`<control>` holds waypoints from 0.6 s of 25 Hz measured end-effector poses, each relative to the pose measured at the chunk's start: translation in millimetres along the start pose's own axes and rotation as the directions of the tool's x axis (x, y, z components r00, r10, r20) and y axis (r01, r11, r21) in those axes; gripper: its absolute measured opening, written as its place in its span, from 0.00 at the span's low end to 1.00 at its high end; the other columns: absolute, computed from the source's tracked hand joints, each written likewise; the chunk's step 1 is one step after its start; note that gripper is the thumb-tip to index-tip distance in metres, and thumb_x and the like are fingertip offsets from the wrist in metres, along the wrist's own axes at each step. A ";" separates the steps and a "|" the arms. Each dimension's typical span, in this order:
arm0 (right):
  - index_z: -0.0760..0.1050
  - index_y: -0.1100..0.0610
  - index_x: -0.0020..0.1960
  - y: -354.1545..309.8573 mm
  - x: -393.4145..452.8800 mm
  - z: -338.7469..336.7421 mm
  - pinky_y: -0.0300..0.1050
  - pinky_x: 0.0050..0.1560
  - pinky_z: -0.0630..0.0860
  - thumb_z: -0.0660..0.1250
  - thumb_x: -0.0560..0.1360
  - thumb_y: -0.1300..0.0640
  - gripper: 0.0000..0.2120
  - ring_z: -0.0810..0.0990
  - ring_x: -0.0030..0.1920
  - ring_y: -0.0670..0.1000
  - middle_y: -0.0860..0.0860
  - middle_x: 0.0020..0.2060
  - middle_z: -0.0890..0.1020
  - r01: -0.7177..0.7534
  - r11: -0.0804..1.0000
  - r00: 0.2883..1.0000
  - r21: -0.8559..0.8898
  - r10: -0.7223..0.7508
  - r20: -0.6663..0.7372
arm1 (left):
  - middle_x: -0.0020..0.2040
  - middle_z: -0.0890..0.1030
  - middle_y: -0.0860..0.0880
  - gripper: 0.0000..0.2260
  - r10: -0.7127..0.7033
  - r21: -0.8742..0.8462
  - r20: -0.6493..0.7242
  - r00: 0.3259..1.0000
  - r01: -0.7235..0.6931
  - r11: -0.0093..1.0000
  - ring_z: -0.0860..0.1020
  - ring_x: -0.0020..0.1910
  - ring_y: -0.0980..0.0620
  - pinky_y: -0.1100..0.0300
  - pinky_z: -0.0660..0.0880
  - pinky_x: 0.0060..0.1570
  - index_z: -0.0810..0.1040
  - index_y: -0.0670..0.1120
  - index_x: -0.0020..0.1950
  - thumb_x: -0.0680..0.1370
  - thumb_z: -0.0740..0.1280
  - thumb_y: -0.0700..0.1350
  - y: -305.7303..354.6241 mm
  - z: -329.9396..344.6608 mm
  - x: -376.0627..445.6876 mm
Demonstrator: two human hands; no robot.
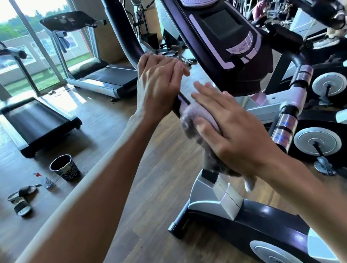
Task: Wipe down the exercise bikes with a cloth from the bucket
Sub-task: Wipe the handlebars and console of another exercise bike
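Your left hand (159, 86) is curled round the black curved handlebar (123, 33) of the exercise bike (241, 206), fingers wrapped over the tube. Your right hand (232, 129) lies flat, fingers straight, thumb tucked against the cloth (195, 119), pressing it onto the bar just below the left hand. Cloth is pale grey-pink terry, fluffy, bunched, its tail hanging down past your wrist. Bike: glossy black shell, silver-grey plastic covers, round silver crank disc low down. Its console (220, 26) is tilted, dark, with a flat rectangular screen, lilac trim, perforated grille on top. More bikes (323, 128) stand to the right, with chrome grip sections on their bars.

Floor (105, 127) is brown wood-look plank, shiny. On it to the left: a dark patterned cup-shaped bucket (65, 167), well apart from the bike, a small spray bottle (47, 181) just beside it, and a pair of sandals (20, 198) near those. Two treadmills (97, 75) with black belts face big windows (6, 43); greenery outside.
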State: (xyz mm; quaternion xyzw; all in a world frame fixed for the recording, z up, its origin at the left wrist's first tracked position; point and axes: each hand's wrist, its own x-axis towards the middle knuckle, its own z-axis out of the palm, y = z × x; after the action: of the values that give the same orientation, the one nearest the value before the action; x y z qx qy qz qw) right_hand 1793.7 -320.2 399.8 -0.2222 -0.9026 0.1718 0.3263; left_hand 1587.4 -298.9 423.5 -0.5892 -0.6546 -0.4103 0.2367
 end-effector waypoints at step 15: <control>0.69 0.65 0.71 101.8 -59.1 -44.9 0.60 0.65 0.75 0.69 0.78 0.57 0.25 0.78 0.64 0.56 0.58 0.67 0.76 0.286 0.920 0.942 0.269 -0.218 -0.255 | 0.44 0.84 0.47 0.14 -0.328 -0.161 0.105 0.939 0.342 0.926 0.80 0.43 0.53 0.55 0.74 0.56 0.86 0.45 0.45 0.78 0.63 0.50 64.6 -30.5 -23.4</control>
State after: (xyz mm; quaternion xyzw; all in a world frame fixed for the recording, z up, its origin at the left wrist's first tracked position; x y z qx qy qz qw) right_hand 1893.7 -257.4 355.8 -0.0686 -0.8450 0.2386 0.4737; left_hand 1649.0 -339.2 438.4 -0.5026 -0.7152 -0.4783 0.0846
